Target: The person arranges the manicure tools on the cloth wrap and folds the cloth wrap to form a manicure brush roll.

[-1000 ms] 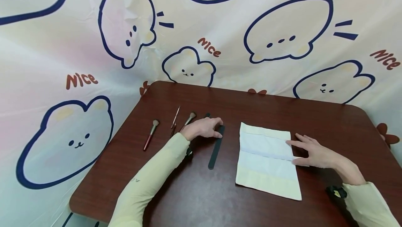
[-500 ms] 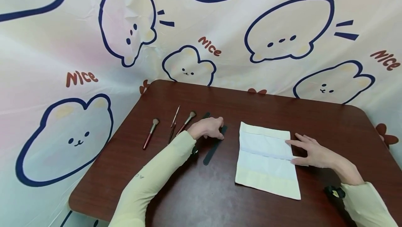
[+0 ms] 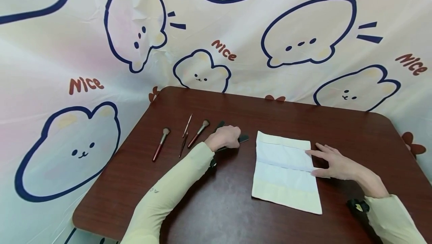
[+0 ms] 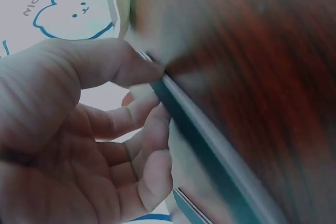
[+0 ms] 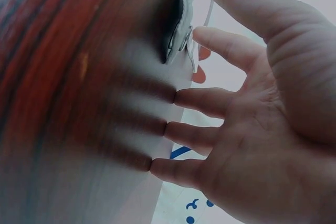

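My left hand (image 3: pixel 227 137) pinches a dark nail file (image 4: pixel 205 153) between thumb and fingers, close over the table. In the head view that nail file's end shows right of the hand. A second dark nail file (image 3: pixel 220 124) lies just behind the hand, partly hidden by it. My right hand (image 3: pixel 337 163) rests at the right edge of a folded cream and white cloth (image 3: pixel 287 172). Its index finger and thumb touch that edge. The other fingers are extended, tips on the tabletop in the right wrist view.
Left of my left hand lie two red-handled makeup brushes, one outer brush (image 3: pixel 161 144) and one nearer brush (image 3: pixel 198 133). Between them are a thin pointed stick (image 3: pixel 187 125) and a thin dark tool (image 3: pixel 183 144). The brown table (image 3: pixel 209 206) meets a printed curtain (image 3: pixel 249 71) behind.
My left hand has gripped the nail file and turned it from pointing toward me to lying more crosswise. The right hand and cloth have stayed in place.
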Motion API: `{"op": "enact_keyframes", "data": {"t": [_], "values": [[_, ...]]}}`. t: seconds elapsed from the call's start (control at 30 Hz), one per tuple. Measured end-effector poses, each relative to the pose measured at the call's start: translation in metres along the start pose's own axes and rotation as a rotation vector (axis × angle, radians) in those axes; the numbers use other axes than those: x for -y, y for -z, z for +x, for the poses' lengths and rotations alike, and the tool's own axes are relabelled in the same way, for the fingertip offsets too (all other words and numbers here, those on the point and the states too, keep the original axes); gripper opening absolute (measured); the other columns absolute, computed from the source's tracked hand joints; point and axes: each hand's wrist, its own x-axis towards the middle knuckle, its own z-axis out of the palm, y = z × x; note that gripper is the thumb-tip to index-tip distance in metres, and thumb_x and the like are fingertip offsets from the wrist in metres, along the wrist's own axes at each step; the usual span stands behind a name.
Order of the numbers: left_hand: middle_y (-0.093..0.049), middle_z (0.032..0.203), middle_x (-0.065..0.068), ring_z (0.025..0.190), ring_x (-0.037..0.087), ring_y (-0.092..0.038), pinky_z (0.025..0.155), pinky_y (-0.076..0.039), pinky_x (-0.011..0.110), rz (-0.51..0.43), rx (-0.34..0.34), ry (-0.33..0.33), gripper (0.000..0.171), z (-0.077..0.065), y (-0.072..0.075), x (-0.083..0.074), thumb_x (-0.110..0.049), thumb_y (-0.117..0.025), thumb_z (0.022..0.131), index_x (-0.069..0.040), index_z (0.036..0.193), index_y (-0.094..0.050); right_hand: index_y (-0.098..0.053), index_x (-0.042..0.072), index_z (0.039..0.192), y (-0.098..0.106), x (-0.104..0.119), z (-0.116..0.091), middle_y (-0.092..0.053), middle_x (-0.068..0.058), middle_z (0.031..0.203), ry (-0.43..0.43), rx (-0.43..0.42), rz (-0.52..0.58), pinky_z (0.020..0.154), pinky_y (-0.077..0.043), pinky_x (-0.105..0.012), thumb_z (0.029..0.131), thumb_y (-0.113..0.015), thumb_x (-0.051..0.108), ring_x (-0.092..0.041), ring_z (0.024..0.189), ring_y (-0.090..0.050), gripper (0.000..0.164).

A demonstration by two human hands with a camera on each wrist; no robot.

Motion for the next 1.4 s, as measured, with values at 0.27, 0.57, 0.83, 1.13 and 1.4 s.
{"op": "enact_keyframes", "data": {"t": [0.27, 0.57, 0.83, 1.13, 1.4], "values": [[-0.046, 0.069, 0.001, 0.055, 0.014, -0.039, 0.051, -0.031, 0.027, -0.060, -0.074, 0.009, 0.014, -0.001, 0.004, 0.004, -0.015, -0.055, 0.094, -0.009, 0.106, -0.053, -0.049, 0.016, 0.142, 0.001, 0.002, -0.001, -0.023, -0.036, 0.153, -0.009, 0.002, -0.002, 0.093, -0.029, -0.080, 0.077, -0.077, 0.049, -0.058, 0.135, -0.017, 0.078], [-0.061, 0.087, 0.005, 0.063, 0.018, -0.052, 0.057, -0.040, 0.027, -0.229, -0.236, -0.127, 0.037, 0.002, 0.015, 0.005, -0.015, -0.051, 0.099, -0.015, 0.135, -0.042, -0.049, 0.015, 0.143, 0.002, 0.003, -0.001, -0.022, -0.036, 0.153, -0.012, 0.009, 0.000, 0.093, -0.029, -0.079, 0.078, -0.076, 0.049, -0.058, 0.136, -0.017, 0.078], [-0.061, 0.087, 0.009, 0.073, 0.030, -0.061, 0.065, -0.052, 0.034, -0.751, -0.311, -0.203, 0.056, 0.008, 0.026, 0.009, -0.017, -0.053, 0.101, -0.030, 0.150, -0.031, -0.049, 0.015, 0.143, 0.003, 0.003, 0.000, -0.022, -0.036, 0.154, -0.007, 0.005, 0.010, 0.092, -0.030, -0.079, 0.078, -0.076, 0.048, -0.057, 0.136, -0.016, 0.078], [-0.058, 0.091, 0.011, 0.076, 0.031, -0.062, 0.070, -0.056, 0.033, -1.072, -0.374, -0.192, 0.056, 0.024, 0.019, -0.001, -0.014, -0.055, 0.101, -0.029, 0.150, -0.033, -0.049, 0.015, 0.143, 0.002, 0.002, 0.002, -0.022, -0.036, 0.154, -0.002, 0.005, 0.007, 0.093, -0.029, -0.079, 0.078, -0.077, 0.048, -0.058, 0.136, -0.016, 0.078], [-0.059, 0.089, 0.011, 0.072, 0.023, -0.061, 0.074, -0.056, 0.039, -1.126, -0.452, -0.187, 0.057, 0.037, 0.005, -0.012, -0.011, -0.056, 0.100, -0.028, 0.150, -0.034, -0.049, 0.016, 0.144, 0.001, 0.001, 0.001, -0.021, -0.035, 0.154, -0.010, 0.003, 0.005, 0.094, -0.029, -0.080, 0.077, -0.075, 0.053, -0.058, 0.137, -0.016, 0.080]]}}
